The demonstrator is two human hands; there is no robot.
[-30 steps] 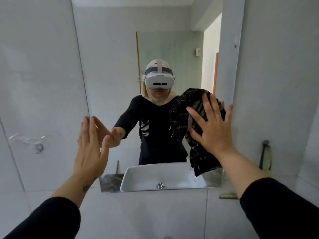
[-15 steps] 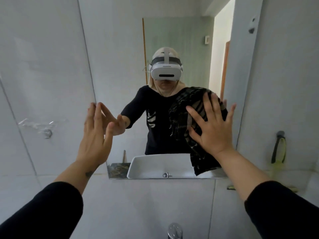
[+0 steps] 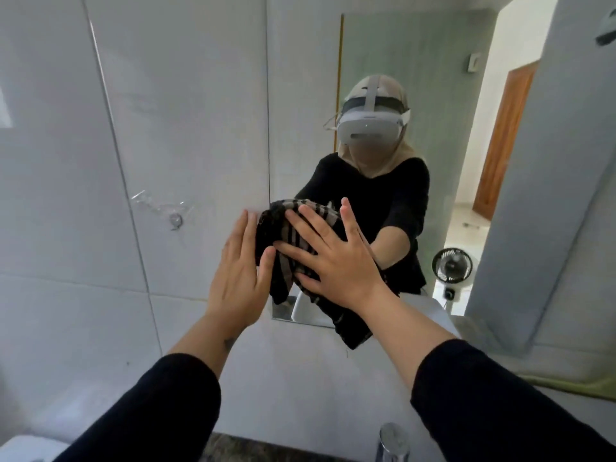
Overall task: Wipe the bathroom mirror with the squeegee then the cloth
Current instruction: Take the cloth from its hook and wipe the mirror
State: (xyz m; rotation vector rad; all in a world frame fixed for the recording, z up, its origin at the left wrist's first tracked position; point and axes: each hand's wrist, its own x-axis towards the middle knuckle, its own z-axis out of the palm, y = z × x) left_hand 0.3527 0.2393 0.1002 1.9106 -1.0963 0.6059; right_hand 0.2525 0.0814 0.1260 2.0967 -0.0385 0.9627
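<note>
The right hand [image 3: 336, 261] presses the dark striped cloth [image 3: 293, 241] flat against the mirror [image 3: 416, 95], close to the mirror's lower left corner. Its fingers [image 3: 310, 218] are spread wide over the fabric, not curled round it, so the cloth is pinned by the palm. A loose tail of the cloth hangs down past the mirror's bottom edge. The left hand [image 3: 238, 275] rests open and flat on the tiled wall [image 3: 116, 128] just beside the mirror's left edge, its thumb touching the side of the cloth; it holds nothing. The squeegee is not in view, so the cloth stage appears to be the step in hand.

To do this stage well, the pressure should be even across the whole palm, and the strokes should overlap, running right into the corner and along the bottom edge where drips tend to gather. Gathering the hanging tail under the hand would likely stop it trailing streaks over the glass. The left hand serves best as a brace on the wall, kept off the glass so it leaves no prints.
</note>
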